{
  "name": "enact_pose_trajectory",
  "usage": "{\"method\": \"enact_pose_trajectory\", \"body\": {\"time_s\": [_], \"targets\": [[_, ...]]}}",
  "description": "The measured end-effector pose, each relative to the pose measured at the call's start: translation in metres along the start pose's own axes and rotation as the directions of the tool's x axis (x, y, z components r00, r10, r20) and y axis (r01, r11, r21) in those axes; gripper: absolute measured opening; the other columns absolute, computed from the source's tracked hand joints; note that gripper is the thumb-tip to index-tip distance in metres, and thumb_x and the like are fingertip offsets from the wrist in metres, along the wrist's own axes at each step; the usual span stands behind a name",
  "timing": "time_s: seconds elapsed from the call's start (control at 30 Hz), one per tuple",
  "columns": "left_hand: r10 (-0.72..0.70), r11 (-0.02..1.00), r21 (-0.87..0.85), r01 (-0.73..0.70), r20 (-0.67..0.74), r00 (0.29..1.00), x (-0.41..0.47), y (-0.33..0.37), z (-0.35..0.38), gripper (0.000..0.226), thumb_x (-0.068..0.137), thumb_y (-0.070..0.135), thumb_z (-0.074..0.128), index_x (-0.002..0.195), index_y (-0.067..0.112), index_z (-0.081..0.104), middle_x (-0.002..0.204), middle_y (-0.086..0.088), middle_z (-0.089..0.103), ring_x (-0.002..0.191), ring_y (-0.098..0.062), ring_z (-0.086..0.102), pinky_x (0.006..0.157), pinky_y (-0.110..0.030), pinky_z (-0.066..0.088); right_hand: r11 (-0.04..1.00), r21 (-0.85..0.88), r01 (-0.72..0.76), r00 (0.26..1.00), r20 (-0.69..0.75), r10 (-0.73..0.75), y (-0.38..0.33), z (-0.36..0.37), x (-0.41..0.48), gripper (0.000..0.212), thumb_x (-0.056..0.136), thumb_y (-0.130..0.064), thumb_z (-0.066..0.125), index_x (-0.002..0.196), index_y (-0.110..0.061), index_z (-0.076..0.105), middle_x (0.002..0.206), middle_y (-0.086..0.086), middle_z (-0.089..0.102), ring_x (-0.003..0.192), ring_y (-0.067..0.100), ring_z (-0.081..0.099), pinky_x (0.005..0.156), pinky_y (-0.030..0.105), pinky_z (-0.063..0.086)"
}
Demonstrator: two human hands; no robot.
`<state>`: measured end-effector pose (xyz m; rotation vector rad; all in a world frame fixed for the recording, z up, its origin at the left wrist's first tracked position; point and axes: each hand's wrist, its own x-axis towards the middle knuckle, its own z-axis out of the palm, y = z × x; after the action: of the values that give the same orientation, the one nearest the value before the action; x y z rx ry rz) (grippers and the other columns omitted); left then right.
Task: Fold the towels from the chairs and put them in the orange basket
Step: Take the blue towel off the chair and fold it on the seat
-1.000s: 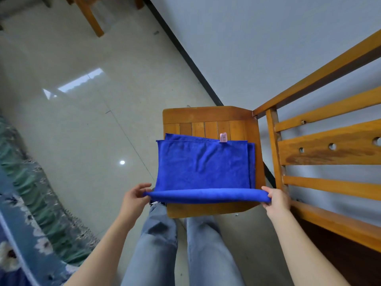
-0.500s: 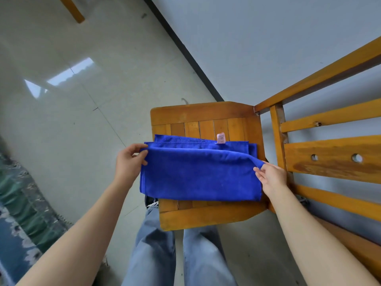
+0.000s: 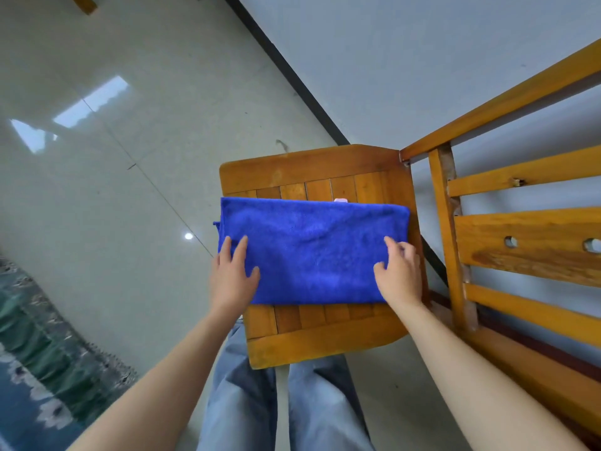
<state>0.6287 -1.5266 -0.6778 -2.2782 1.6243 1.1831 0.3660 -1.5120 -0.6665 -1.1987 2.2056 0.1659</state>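
Note:
A blue towel (image 3: 312, 249) lies folded into a flat rectangle on the wooden chair seat (image 3: 322, 340). A small pink tag peeks out at its far edge. My left hand (image 3: 232, 275) rests flat on the towel's near left corner, fingers spread. On the near right corner lies my right hand (image 3: 398, 271), fingers loosely apart on the cloth. Neither hand grips the towel. The orange basket is out of view.
A wooden slatted frame (image 3: 520, 236) rises at the right beside the chair. A grey wall with a dark skirting board (image 3: 292, 79) runs behind. A patterned blue-green fabric (image 3: 39, 369) lies at the lower left on the glossy tiled floor. My jeans-clad legs (image 3: 279, 408) stand at the chair's near edge.
Both hands carried the towel's near edge over to the far edge, folding it in half, then let go and came to rest flat on the folded towel.

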Motion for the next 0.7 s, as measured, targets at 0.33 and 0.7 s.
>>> {"method": "enact_pose_trajectory", "body": {"time_s": [0.33,0.7], "targets": [[-0.378,0.709,-0.580,0.402,0.169,0.910,-0.036,-0.032,0.005,0.053,0.091,0.007,0.054,0.140,0.010,0.035,0.115,-0.012,0.058,0.084,-0.019,0.058,0.071,-0.029,0.049,0.872,0.304,-0.383,0.923,0.089,0.374,0.035,0.015,-0.018,0.062,0.089,-0.019,0.060,0.142,-0.011,0.031,0.142,0.016,0.038,0.128,0.035,0.042,0.100,0.050,0.043],[-0.540,0.728,-0.453,0.515,0.085,0.837,-0.031,-0.036,0.001,0.006,0.086,0.005,0.053,0.090,0.004,0.057,0.078,-0.012,0.059,0.063,-0.021,0.053,0.060,-0.030,0.042,0.576,0.630,-0.522,0.791,0.105,0.602,0.028,0.000,-0.020,0.025,0.089,-0.014,0.060,0.110,0.000,0.055,0.109,0.018,0.060,0.087,0.026,0.056,0.074,0.035,0.048]]}}
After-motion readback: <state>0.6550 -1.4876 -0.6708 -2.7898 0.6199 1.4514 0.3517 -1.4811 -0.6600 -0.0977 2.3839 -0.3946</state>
